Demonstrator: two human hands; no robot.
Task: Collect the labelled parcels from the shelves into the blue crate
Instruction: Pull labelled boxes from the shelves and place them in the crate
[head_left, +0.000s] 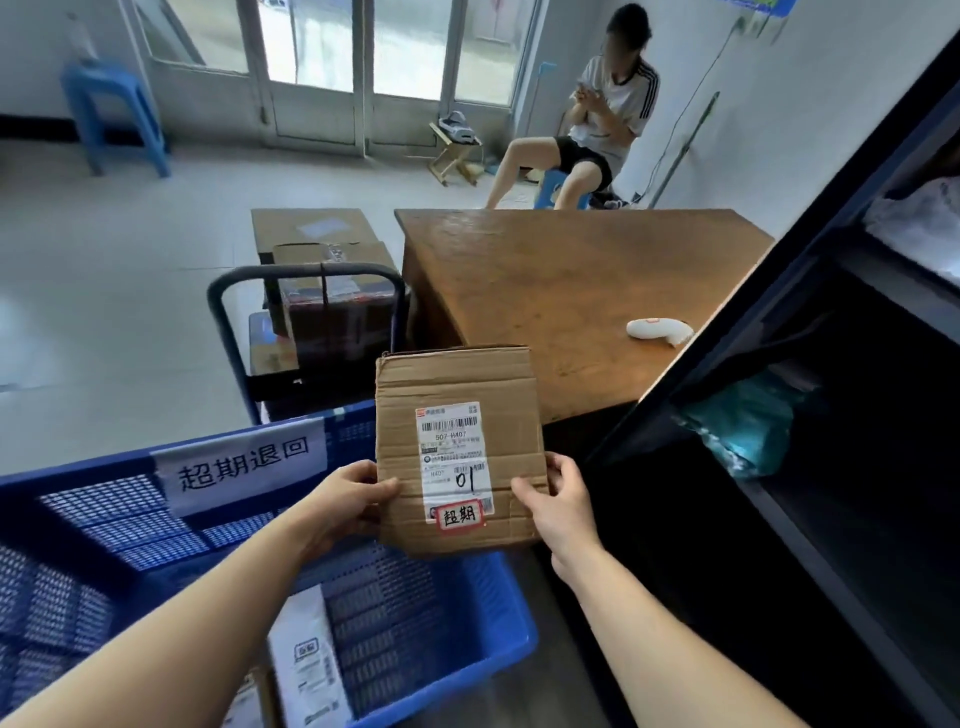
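- cardboard parcel held upright in front of the camera, above the near right corner of the blue crate, its labelled face toward the viewer.
- left hand grips the parcel's lower left edge, thumb laid across the front face and fingers hidden behind the card.
- right hand grips the lower right edge the same way, thumb on the front, fingers curled round the side.
- white shipping label on the parcel carries barcodes, the print "507-h407" and a handwritten "01"; a small red-bordered sticker with two handwritten characters sits at the label's bottom.
- blue crate stands below and to the left of the parcel, with mesh walls and a white paper sign bearing four characters taped to its far wall.
- white bagged parcel with a printed label lies inside the crate, on its floor, near the left forearm.
- wooden desk stands behind the parcel; a white handheld scanner lies on it near its right edge.
- dark shelf unit fills the right side; a teal bagged parcel rests on one shelf, and a pale bundle lies on a higher one.
- platform trolley with a blue handle stands left of the desk, loaded with cardboard boxes.
- seated person at the far wall, beside a small wooden stool; a blue plastic stool stands far left.
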